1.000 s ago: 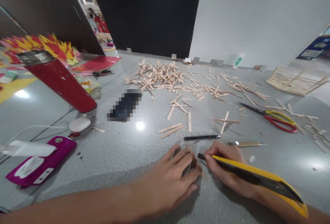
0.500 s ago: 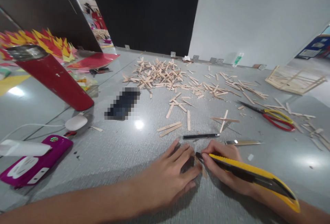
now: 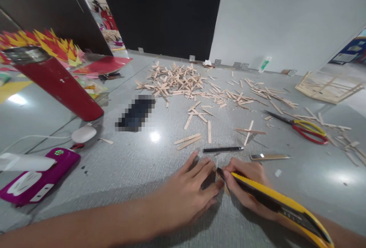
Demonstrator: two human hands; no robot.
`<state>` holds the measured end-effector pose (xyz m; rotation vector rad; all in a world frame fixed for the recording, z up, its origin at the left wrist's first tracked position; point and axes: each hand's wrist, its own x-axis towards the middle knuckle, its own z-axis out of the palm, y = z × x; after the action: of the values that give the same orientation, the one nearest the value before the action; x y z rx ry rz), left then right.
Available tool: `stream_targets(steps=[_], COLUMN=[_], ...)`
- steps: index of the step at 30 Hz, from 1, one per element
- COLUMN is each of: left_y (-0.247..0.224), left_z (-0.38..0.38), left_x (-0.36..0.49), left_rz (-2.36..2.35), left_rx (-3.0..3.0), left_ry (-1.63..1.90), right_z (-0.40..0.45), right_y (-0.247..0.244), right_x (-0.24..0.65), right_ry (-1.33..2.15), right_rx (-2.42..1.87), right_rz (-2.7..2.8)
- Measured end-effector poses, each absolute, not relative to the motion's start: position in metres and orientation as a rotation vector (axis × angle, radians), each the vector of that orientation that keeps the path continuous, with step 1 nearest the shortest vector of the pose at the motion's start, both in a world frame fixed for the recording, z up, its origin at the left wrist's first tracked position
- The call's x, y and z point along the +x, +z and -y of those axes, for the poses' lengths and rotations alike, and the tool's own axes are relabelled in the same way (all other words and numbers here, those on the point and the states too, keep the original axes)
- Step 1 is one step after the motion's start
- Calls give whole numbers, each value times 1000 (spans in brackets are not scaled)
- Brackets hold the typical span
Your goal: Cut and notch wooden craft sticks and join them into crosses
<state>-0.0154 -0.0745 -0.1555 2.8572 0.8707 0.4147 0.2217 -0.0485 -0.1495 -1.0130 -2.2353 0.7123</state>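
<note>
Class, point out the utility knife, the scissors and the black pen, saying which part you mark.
Utility knife (image 3: 275, 200): head view, middle of the handle.
Scissors (image 3: 293, 122): head view, where blades meet handles.
Black pen (image 3: 223, 149): head view, middle of the barrel.

Cutter (image 3: 273, 198) smooth plastic; stick pile (image 3: 180, 81) matt wood; tabletop (image 3: 122, 172) glossy, finely textured.

On the desk (image 3: 137, 179), a craft stick (image 3: 227, 189) lies partly under the left hand (image 3: 194, 189); just beside it, the right hand (image 3: 249, 168) holds a utility knife (image 3: 268, 194). Beyond both lies a pen (image 3: 223, 149), with scissors (image 3: 297, 122) to its right and a flask (image 3: 61, 84) well left. Farther back, piled sticks (image 3: 178, 80) lie before an upright panel (image 3: 162, 15).
</note>
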Motion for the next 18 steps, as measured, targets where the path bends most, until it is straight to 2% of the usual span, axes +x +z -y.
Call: stream_targets(steps=[18], left_y=[-155], left_z=[74], left_x=[-15], left_rz=[-892], left_rx=[2943], left_ry=[390], right_z=[49], right_y=[-149], right_x=[227], right_ry=[654], right_rx=[-1010], right_rz=[2179])
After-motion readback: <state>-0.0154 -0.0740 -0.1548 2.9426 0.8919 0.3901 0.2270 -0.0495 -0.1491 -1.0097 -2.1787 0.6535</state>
